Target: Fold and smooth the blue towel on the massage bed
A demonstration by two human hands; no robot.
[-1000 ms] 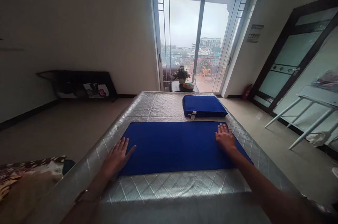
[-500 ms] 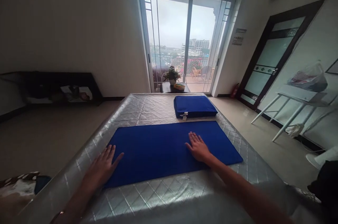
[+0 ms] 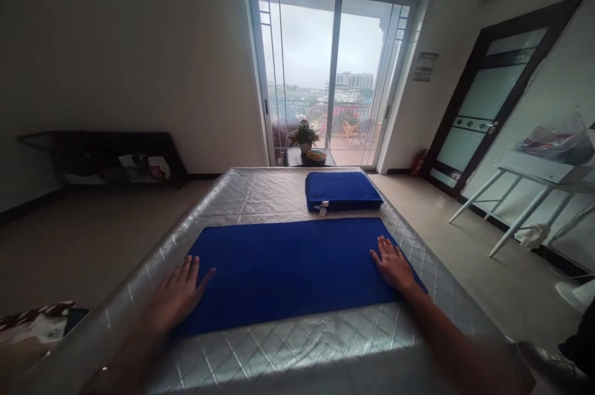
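A long blue cloth (image 3: 292,268) lies flat across a silver quilted mattress (image 3: 260,196). My left hand (image 3: 179,296) rests flat and open on the cloth's left end, fingers spread. My right hand (image 3: 393,265) lies flat and open on the cloth's right end, near its edge. Beyond the cloth, a folded stack of blue cloth (image 3: 341,190) with a small tag sits on the mattress, untouched.
A glass balcony door (image 3: 332,72) is straight ahead, with a potted plant (image 3: 304,134) on a small dark table before it. A low dark shelf (image 3: 106,156) lines the left wall. A white-legged table (image 3: 530,187) stands at the right. Patterned fabric (image 3: 32,320) lies at lower left.
My right hand slid from the cloth's right end to its middle, then back out to the right end. My left hand stayed on the left end.
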